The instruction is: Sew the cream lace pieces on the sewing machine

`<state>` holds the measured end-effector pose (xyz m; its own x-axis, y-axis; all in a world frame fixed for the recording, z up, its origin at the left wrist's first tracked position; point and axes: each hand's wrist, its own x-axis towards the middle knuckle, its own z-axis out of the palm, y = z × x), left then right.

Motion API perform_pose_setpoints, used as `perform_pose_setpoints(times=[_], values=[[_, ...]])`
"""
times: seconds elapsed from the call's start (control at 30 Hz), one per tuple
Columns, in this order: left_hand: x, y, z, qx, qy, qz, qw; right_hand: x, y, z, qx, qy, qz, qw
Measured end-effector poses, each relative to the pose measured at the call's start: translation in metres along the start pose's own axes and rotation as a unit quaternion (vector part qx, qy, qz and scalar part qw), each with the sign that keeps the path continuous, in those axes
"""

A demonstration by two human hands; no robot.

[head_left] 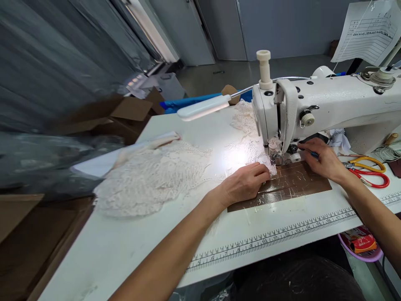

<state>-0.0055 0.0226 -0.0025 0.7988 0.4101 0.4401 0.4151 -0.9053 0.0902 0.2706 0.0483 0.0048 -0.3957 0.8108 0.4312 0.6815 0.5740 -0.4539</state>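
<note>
White lace fabric [150, 179] spreads over the left of the sewing table, and its far end runs under the needle area of a white sewing machine [338, 104]. My left hand [247, 182] is closed on the lace edge just left of the presser foot [273, 159]. To the right of the needle, my right hand [322, 159] is closed around a small dark blue tool [314, 154]; most of it is hidden by the fingers. Those fingertips are close to the dark knob [292, 149] low on the machine head. A brown plate [294, 184] lies under both hands.
Scissors with yellow and red handles [371, 171] lie at the right. A ruler strip [266, 242] runs along the table's front edge. A lamp [203, 108] reaches over the lace. Cardboard boxes [131, 109] stand at the left; a purple basket [369, 257] is below the table.
</note>
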Motion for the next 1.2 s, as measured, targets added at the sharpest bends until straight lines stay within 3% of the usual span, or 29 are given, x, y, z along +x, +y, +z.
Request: perform_pose_setpoints(times=[0.1,0.23,0.37,0.43,0.53,0.6,0.67,0.77,0.87,1.07,1.2], values=[[-0.002,-0.005,0.003,-0.038,0.002,-0.005,0.999,-0.008,0.014,-0.011,-0.090,-0.017,0.039,0.995],[0.002,-0.005,0.006,-0.073,0.017,-0.019,0.997,-0.016,0.023,-0.014,-0.208,-0.093,0.015,0.973],[0.009,-0.001,0.013,-0.116,0.075,-0.116,0.984,-0.015,0.019,-0.013,-0.267,-0.090,0.015,0.959],[0.012,0.000,0.017,-0.156,0.107,-0.191,0.963,-0.016,0.013,-0.013,-0.233,-0.035,0.020,0.972],[0.015,-0.001,0.018,-0.231,0.124,-0.284,0.922,-0.024,0.000,-0.013,-0.084,0.026,0.055,0.995],[0.016,-0.003,0.016,-0.283,0.116,-0.314,0.899,-0.031,-0.013,-0.012,0.042,-0.008,0.107,0.993],[0.016,-0.005,0.014,-0.336,0.100,-0.337,0.874,-0.034,-0.027,-0.008,0.108,-0.081,0.129,0.982],[0.015,-0.008,0.011,-0.421,0.082,-0.370,0.824,-0.031,-0.045,0.001,0.042,-0.159,0.092,0.982],[0.013,-0.012,0.010,-0.478,0.083,-0.392,0.782,-0.022,-0.053,0.012,-0.048,-0.177,0.057,0.981],[0.013,-0.014,0.007,-0.496,0.089,-0.434,0.747,-0.009,-0.050,0.023,-0.079,-0.194,-0.063,0.976],[0.014,-0.014,0.006,-0.507,0.081,-0.447,0.733,-0.001,-0.052,0.026,-0.144,-0.194,-0.022,0.970]])
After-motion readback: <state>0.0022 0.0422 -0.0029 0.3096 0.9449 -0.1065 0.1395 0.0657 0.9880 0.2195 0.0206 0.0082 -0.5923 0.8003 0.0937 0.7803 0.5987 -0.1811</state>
